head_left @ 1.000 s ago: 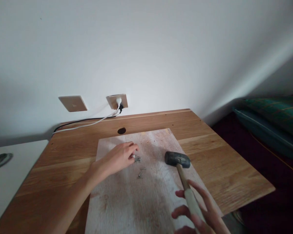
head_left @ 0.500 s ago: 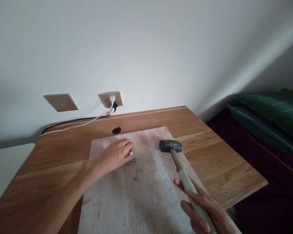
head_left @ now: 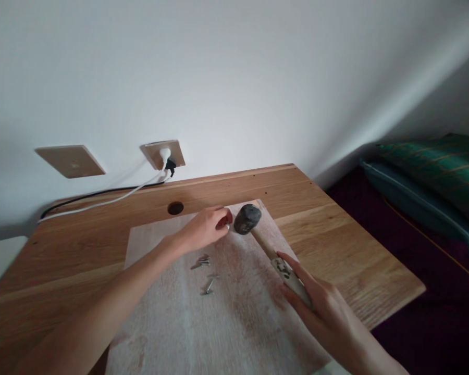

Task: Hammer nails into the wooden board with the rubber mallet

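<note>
My right hand (head_left: 310,297) is wrapped round the pale, worn grip of a rubber mallet (head_left: 247,219). The mallet's black head hangs just right of my left fingers, tilted, near the far end of a whitish wooden board (head_left: 172,333). With its fingers pinched together, my left hand (head_left: 207,226) rests low over the board's far part. Something small and pale shows at those fingertips, too small to make out. On the board, nearer to me, a little heap of metal nails or screws (head_left: 204,260) lies beside a few separate ones (head_left: 209,285).
Beneath the board is a wooden tabletop (head_left: 336,250) against a white wall, with a round cable hole (head_left: 175,208). White and black cables (head_left: 101,203) run along its back to a wall socket (head_left: 163,154). Cushions (head_left: 422,198) lie on dark purple cloth at the right.
My left hand has moved right and farther along the board, away from the nails or screws. The mallet has swung left, its head now close to my left fingers. The view has shifted slightly.
</note>
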### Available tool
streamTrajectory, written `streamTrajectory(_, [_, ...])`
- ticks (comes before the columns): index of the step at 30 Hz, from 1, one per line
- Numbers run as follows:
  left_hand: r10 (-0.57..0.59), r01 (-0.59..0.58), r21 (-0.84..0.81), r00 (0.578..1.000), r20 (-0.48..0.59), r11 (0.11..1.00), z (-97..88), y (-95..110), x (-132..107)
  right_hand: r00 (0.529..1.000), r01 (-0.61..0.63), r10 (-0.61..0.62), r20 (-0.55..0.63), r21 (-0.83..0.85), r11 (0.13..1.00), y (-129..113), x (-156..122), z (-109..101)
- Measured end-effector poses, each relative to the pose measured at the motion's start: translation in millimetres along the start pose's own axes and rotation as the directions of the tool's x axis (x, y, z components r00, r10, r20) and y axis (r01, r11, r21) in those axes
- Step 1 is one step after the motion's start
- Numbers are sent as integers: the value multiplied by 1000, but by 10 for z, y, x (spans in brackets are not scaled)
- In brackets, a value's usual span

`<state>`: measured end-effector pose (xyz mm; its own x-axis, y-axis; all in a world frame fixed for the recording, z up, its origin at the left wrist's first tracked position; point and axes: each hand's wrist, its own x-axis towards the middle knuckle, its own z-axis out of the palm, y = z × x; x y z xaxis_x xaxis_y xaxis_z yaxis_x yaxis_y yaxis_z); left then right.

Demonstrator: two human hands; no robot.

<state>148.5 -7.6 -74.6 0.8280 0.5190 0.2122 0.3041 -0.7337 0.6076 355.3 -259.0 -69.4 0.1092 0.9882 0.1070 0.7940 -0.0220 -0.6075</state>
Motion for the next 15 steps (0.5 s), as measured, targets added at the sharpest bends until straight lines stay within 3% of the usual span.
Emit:
streamTrajectory(5, [16, -17, -50, 1000, -11, 999, 106, -2, 165, 993, 46, -67, -93, -212, 976, 97, 34, 43])
streamTrajectory(10, [41, -41, -68, 999, -7, 997, 147, 12, 287, 986, 83, -116, -123, -248, 965, 114, 70, 27])
streamTrajectory(15, [29, -32, -86, 999, -34, 996, 170, -46, 384, 988, 57, -91, -127, -252, 966, 105, 70, 39])
